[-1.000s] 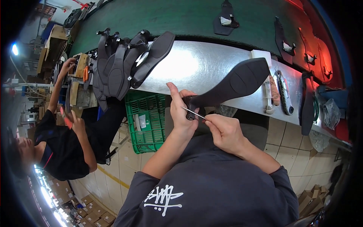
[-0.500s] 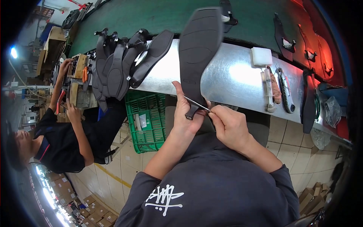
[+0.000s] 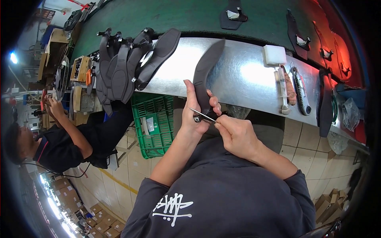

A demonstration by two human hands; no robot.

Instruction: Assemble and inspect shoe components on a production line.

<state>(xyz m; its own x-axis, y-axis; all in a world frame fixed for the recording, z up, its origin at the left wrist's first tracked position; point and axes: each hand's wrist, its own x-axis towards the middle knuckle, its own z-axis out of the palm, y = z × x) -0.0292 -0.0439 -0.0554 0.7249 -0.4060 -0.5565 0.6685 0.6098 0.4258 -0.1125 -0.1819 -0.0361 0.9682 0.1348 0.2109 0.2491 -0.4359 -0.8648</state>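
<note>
My left hand (image 3: 189, 119) grips a black shoe sole (image 3: 207, 65) by its narrow heel end. The sole stands up edge-on over the metal bench. In my right hand (image 3: 240, 137) is a thin metal rod-like tool (image 3: 201, 114), pinched between thumb and fingers. Its shaft crosses the heel end of the sole, near a small shiny piece (image 3: 197, 118); I cannot tell whether they touch. More black soles (image 3: 120, 77) lie heaped on the bench to the left of my hands.
On the steel bench (image 3: 238, 87) at right lie a white block (image 3: 275, 54), a syringe (image 3: 283, 89) and a utility knife (image 3: 300, 91). A green conveyor belt (image 3: 182, 16) carries more soles beyond. Below the bench is a green crate (image 3: 149, 137). A person (image 3: 75, 141) works at left.
The sole has turned from face-on to edge-on and lowered. My left fingers now show around its side. The tool stays at the heel end. A sole on the belt has shifted nearer.
</note>
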